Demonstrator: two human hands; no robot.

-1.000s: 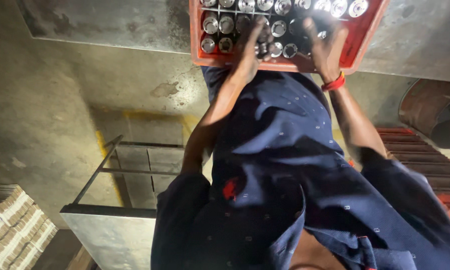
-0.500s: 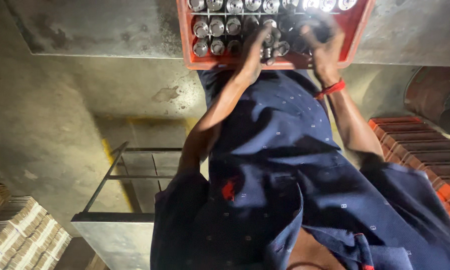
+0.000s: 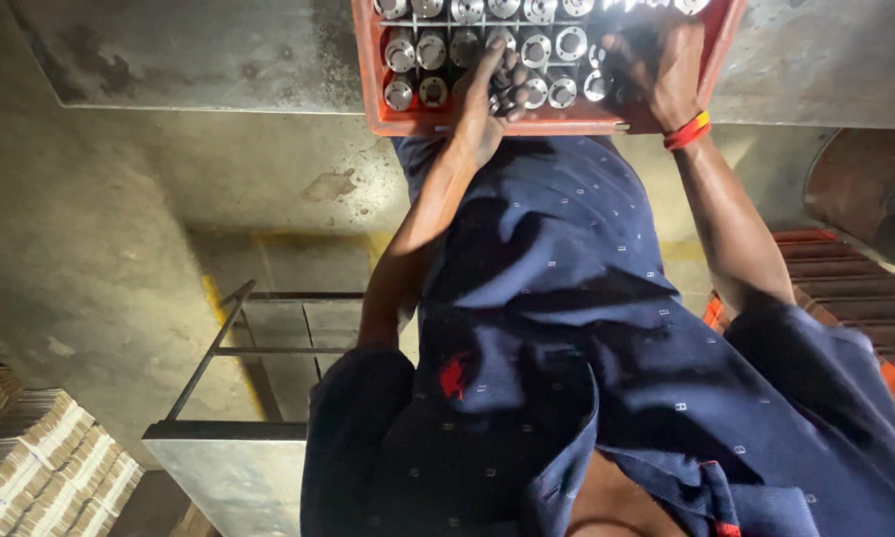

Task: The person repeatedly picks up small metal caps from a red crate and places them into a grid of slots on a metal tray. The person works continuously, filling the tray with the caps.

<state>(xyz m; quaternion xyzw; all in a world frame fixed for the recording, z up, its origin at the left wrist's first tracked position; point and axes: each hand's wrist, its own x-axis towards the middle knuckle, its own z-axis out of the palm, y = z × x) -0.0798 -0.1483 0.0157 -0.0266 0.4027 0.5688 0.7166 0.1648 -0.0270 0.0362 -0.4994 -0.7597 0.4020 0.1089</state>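
Metal parts (image 3: 437, 52) in red crate (image 3: 388, 117) touched by both curled hands (image 3: 487, 94).

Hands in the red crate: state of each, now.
Left hand: closed on a metal part in the red crate.
Right hand: in the crate; grip cannot be told.

That red plastic crate (image 3: 388, 117) you've got your hands in has a smooth, slightly dull finish. The round silver metal parts (image 3: 570, 43) packed in it are machined and properly glossy, catching light on their rims. Your dark navy shirt (image 3: 587, 328) is soft matt cloth with tiny pale woven marks. The grey concrete floor (image 3: 119, 229) looks rough, stained and patchy, no shine at all. The dark metal frame (image 3: 218, 350) beside you is matt, and the stacked pale paper bundles (image 3: 39, 467) look dry and fibrous.
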